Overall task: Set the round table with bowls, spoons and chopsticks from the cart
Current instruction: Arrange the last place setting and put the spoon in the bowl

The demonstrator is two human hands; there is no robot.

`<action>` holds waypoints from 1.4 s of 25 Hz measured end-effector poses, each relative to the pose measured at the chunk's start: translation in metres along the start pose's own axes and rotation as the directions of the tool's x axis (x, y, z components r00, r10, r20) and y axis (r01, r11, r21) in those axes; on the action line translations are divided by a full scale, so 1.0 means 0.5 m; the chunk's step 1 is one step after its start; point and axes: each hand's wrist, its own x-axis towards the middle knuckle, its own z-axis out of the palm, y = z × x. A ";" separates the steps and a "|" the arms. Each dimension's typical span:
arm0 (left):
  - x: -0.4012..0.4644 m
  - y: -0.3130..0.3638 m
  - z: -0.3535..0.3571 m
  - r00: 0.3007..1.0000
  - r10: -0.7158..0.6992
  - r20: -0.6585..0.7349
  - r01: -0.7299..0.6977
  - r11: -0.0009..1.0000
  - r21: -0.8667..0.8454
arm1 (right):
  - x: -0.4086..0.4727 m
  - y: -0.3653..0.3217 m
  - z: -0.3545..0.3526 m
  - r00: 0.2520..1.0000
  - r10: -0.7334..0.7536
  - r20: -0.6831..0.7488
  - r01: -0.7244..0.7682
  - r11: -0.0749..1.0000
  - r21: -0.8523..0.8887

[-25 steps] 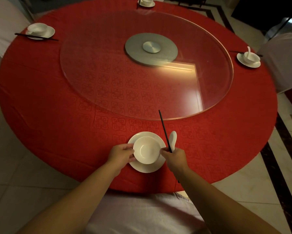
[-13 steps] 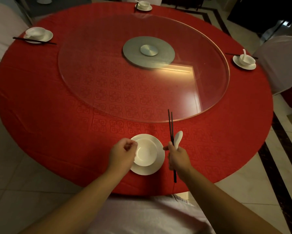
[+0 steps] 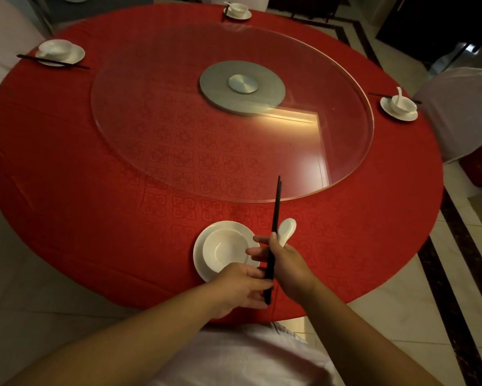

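Head view: chopsticks being squared up at the near place setting
Left hand [image 3: 241,285] pinches the chopsticks' [image 3: 274,218] lower ends, right hand [image 3: 285,260] grips chopsticks and spoon [image 3: 287,228], just beside the bowl [image 3: 224,249] on the bench [image 3: 95,190]; next, lay both down

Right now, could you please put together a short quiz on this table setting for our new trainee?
1. True or false: the near bowl sits on a saucer.
2. Which hand holds both the chopsticks and the white spoon? A) left hand B) right hand C) neither
3. Fill in: counting the near one, the red table shows ___ place settings in view.

Key
1. True.
2. B. The left hand only touches the lower end of the chopsticks; whether it has a grip on them is unclear.
3. Four: near, far left, far end, right.
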 end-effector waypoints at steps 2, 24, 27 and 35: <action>0.001 -0.005 0.003 0.999 -0.017 0.050 0.020 0.998 -0.061 | -0.006 -0.001 -0.006 0.999 -0.007 0.032 0.008 0.999 -0.032; 0.049 -0.110 -0.025 0.974 -0.207 -0.088 0.180 0.951 -0.251 | -0.027 0.128 -0.018 0.930 0.329 -0.167 -0.319 0.944 0.083; 0.053 -0.119 -0.025 0.971 -0.226 -0.083 0.199 0.947 -0.252 | -0.021 0.139 -0.024 0.922 0.343 -0.180 -0.334 0.939 0.078; 0.064 -0.131 -0.029 0.961 -0.265 -0.078 0.222 0.910 -0.350 | -0.012 0.149 -0.016 0.921 0.340 -0.191 -0.329 0.940 0.089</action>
